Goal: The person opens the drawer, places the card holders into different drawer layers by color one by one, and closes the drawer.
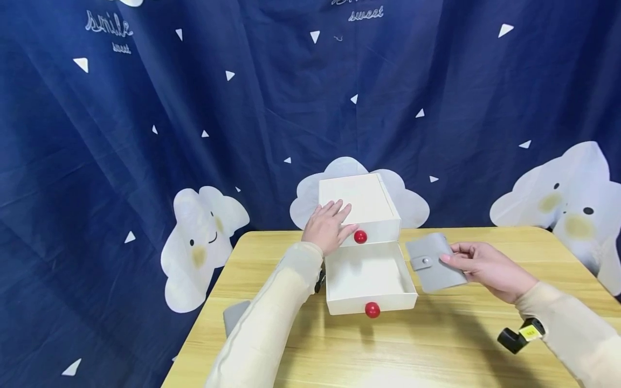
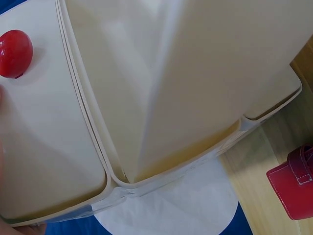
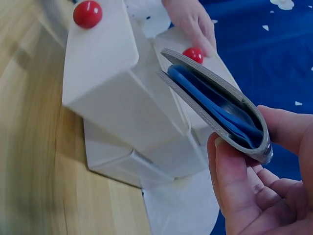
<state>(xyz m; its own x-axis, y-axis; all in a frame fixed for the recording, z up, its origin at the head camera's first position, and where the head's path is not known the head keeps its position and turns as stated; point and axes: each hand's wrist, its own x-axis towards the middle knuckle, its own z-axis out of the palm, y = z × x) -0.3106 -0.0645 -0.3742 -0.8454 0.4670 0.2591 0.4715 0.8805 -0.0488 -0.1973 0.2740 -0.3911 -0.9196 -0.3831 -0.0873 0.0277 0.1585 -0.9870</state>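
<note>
A small white drawer cabinet (image 1: 361, 196) with red round knobs stands at the back of the table. Its middle drawer (image 1: 371, 275) is pulled out, and nothing shows inside. On the cabinet's top my left hand (image 1: 325, 229) rests with its fingers spread, thumb near the upper red knob (image 1: 360, 236). My right hand (image 1: 492, 269) pinches a grey card wallet (image 1: 434, 261) by its edge, thumb on the near face, just right of the pulled-out drawer. A snap strap closes the wallet's front. In the right wrist view, blue sleeves (image 3: 215, 105) show between its covers.
A red wallet (image 2: 292, 188) with a strap lies on the table beside the cabinet in the left wrist view. At the left table edge, a grey flat thing (image 1: 235, 317) is partly hidden by my left sleeve. A dark blue curtain (image 1: 271, 108) hangs behind the wooden table (image 1: 349, 355).
</note>
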